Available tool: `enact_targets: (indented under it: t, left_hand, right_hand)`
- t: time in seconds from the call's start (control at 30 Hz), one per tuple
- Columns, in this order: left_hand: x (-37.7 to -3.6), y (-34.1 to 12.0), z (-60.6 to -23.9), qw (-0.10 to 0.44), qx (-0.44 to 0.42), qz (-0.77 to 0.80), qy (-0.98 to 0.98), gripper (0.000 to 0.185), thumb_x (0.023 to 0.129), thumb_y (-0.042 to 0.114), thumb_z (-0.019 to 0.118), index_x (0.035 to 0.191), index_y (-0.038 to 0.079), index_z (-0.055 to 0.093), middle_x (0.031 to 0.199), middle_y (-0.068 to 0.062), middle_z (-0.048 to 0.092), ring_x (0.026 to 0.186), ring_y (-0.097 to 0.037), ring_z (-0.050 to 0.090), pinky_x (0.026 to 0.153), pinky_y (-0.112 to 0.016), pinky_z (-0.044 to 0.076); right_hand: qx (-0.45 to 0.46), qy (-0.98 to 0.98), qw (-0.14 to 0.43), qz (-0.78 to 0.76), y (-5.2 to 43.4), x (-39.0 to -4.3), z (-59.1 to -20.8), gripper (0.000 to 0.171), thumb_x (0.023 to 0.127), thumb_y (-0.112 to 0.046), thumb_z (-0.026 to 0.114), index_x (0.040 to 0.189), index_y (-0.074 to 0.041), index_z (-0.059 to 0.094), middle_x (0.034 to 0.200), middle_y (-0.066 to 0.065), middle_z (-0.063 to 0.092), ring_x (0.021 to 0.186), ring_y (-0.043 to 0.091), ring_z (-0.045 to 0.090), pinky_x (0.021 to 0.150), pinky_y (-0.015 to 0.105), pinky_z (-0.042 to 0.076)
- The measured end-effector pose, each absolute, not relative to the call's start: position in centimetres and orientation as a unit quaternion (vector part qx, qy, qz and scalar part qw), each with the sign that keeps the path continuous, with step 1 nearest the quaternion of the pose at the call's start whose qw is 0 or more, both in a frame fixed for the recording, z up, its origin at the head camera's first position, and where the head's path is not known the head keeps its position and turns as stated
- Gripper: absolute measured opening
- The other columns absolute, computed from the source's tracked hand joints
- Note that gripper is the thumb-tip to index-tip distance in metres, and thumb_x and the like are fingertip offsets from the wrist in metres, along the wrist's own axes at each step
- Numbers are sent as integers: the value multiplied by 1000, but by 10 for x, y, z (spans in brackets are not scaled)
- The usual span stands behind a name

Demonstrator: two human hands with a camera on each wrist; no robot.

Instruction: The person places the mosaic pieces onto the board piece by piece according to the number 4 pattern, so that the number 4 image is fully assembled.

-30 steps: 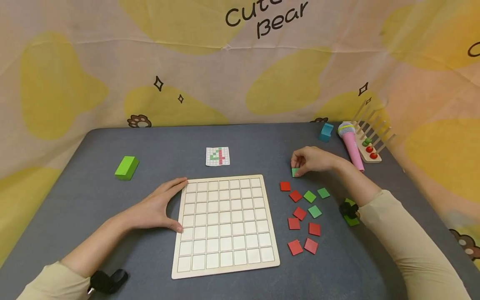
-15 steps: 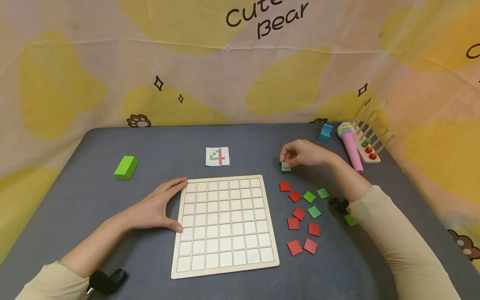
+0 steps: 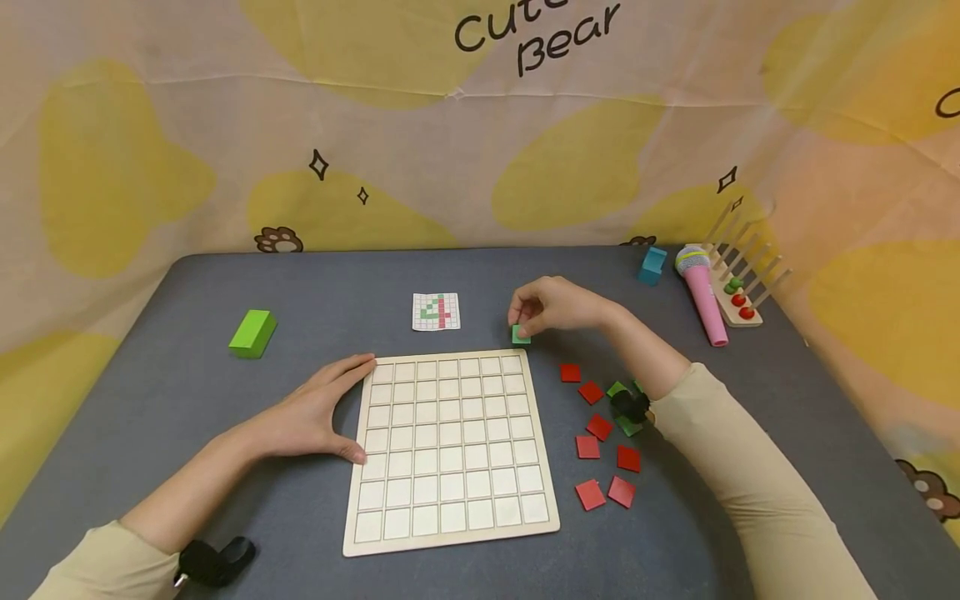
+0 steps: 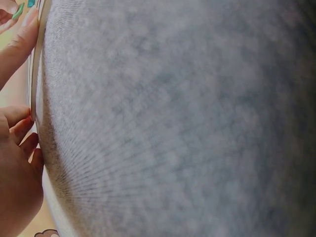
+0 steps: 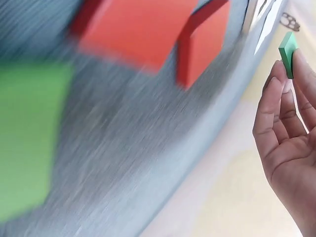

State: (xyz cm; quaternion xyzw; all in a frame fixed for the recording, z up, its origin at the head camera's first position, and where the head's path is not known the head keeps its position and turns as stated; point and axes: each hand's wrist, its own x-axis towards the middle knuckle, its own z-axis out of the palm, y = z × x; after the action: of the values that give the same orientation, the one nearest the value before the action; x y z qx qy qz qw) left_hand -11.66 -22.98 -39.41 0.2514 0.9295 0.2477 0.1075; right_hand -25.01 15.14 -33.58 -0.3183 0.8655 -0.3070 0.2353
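The left hand spreads wide, fingertips at the far left corner of the wooden grid board, thumb lower along its left edge. The right hand, fingers bent downward, pinches a green square tile just beyond the board's far right corner. The tile's broad face shows toward the head camera, sides about equal. The board's side edges run roughly toward the table's far edge.
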Motion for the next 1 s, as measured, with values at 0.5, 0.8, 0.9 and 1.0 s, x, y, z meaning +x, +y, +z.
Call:
enact_targets:
  t: [0.5, 0.8, 0.9, 1.0]
  left_hand:
    - [-118, -230, -394, 108, 253, 246, 929, 127, 58, 65, 85, 155, 5, 29, 161, -17, 27, 145, -41, 29, 110, -62, 33]
    - [-116, -229, -392, 109, 251, 249, 929, 126, 58, 62, 86, 154, 4, 30, 161, -17, 27, 144, -41, 30, 110, -62, 33]
    - [-116, -229, -393, 107, 253, 248, 929, 126, 58, 62, 86, 154, 4, 30, 161, -17, 27, 144, -41, 30, 109, -62, 33]
    - [-116, -229, -394, 105, 253, 248, 929, 126, 58, 62, 87, 154, 4, 30, 161, -17, 27, 145, -41, 30, 110, -61, 33]
  right_hand:
    - [-345, 848, 266, -303, 106, -242, -339, 13, 87, -7, 72, 99, -12, 71, 90, 2, 70, 81, 12, 64, 77, 25, 52]
    - [-357, 845, 272, -291, 91, -239, -344, 13, 86, -8, 74, 98, -12, 72, 89, 1, 71, 81, 10, 64, 76, 22, 51]
    - [-357, 848, 269, -285, 87, -237, -346, 12, 85, -8, 74, 96, -13, 72, 86, 0, 71, 79, 10, 63, 76, 22, 50]
    - [-358, 850, 268, -280, 85, -236, -347, 11, 86, -9, 74, 95, -13, 73, 86, 0, 71, 79, 10, 63, 76, 22, 50]
